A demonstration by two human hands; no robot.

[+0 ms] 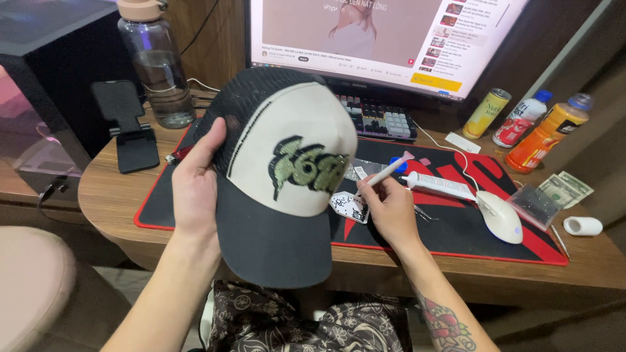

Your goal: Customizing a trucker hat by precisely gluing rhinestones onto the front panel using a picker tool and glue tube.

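Inventory: one cap (287,176) held above the desk (104,189), left hand (195,186) grip clenched on its side; right hand (391,208) grip grasping one white applicator pen (385,173) at the front panel. Three drink containers (521,120), one mouse (500,216), one water bottle (155,65).

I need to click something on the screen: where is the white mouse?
In the head view, the white mouse lies on the red-and-black desk mat, right of the right hand, between a white tube and a small clear bag.
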